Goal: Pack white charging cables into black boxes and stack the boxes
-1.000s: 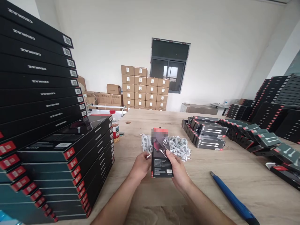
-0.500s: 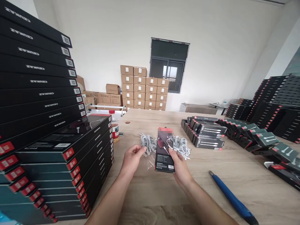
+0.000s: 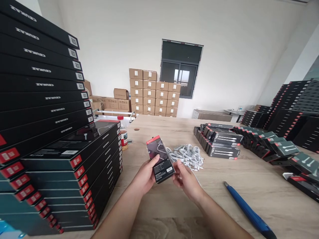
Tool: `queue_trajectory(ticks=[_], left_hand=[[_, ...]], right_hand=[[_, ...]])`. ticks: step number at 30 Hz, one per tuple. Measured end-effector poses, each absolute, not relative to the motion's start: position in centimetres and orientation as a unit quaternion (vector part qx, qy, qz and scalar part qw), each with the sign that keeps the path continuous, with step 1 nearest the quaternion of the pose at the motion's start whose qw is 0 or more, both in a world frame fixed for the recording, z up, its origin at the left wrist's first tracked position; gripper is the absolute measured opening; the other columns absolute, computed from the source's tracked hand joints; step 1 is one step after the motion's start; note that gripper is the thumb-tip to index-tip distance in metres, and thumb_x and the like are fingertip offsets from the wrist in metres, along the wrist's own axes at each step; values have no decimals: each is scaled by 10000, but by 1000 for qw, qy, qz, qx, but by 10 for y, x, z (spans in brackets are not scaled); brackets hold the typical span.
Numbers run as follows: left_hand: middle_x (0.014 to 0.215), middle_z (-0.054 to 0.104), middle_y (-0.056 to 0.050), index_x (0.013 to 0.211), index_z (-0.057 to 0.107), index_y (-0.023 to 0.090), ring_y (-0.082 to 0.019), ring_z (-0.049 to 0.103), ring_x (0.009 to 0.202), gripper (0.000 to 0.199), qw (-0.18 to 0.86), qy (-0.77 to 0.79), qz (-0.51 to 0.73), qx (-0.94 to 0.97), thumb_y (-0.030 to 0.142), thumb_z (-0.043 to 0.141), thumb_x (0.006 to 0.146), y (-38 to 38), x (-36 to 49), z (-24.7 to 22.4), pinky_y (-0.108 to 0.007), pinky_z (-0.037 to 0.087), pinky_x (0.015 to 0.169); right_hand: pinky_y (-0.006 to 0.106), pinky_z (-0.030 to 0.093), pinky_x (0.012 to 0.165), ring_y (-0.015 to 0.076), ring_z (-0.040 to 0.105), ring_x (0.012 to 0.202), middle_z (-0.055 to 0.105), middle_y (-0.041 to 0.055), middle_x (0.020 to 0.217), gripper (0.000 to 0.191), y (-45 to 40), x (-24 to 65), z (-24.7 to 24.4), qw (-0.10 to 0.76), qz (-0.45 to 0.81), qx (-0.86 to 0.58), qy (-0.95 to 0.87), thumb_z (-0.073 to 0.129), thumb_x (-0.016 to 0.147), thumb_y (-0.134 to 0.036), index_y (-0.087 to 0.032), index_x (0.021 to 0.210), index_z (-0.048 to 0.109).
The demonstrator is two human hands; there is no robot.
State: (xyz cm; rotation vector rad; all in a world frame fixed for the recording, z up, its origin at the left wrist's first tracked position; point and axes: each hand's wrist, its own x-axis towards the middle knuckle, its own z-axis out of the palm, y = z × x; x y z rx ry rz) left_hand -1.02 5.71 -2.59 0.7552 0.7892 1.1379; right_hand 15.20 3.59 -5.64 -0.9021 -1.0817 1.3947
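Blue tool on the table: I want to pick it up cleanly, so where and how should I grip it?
Probably best around the thick middle of the blue tool, from above, with the right hand closing across its length. It lies flat and slanted, its narrow grey tip pointing away, and its long, rounded body offers the fuller hold.

**Matt card and pale wood grain, with touches of gloss**

A pale, wood-grained surface with a matt look is shown by the tabletop [image 3: 211, 205]. Smooth, printed card with a faint sheen is seen on the small box [image 3: 161, 161] at the centre. White, smooth, plastic-looking sheathing is seen on the cables [image 3: 188, 154]. At lower right, a soft shine is carried by the smooth blue plastic-looking tool [image 3: 245, 207]. At left, matt black sides and 1 glossy top are shown by the stacked boxes [image 3: 102, 149]. Dull brown cardboard is seen in the cartons [image 3: 149, 93] at upper centre.
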Motion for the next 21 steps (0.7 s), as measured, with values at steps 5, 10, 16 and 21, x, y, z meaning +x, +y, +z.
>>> queue_trajectory(ticks=[5,10,16,21], left_hand=[[879,797,-74,987,718,138,-174,753,745,212,738,338,518,269,320,623,936,59,-13,-23,-246,584,706],[831,793,-87,968,720,124,-180,751,712,259,756,323,509,255,360,620,939,60,-13,-24,-247,580,697],[814,788,-66,944,722,141,-163,735,664,225,763,338,498,236,345,627,938,59,-10,-24,-230,560,632],[845,787,-76,969,721,130,-174,736,694,242,774,335,480,242,355,642,926,56,-6,-26,-256,581,702]], right_hand=[[221,170,429,68,309,418,478,-70,553,551,36,159,-55,516,586,-328,-532,576,825,-754,-204,815,602],[225,233,520,77,293,520,387,-111,573,352,32,164,-50,510,462,-341,-641,836,734,-434,-212,879,605],[236,274,541,97,340,527,376,-112,593,378,33,161,-53,520,375,-392,-660,747,765,-242,-242,1126,634],[253,304,558,121,383,518,421,-110,554,446,34,161,-52,559,325,-421,-636,700,719,-161,-252,1152,643]])
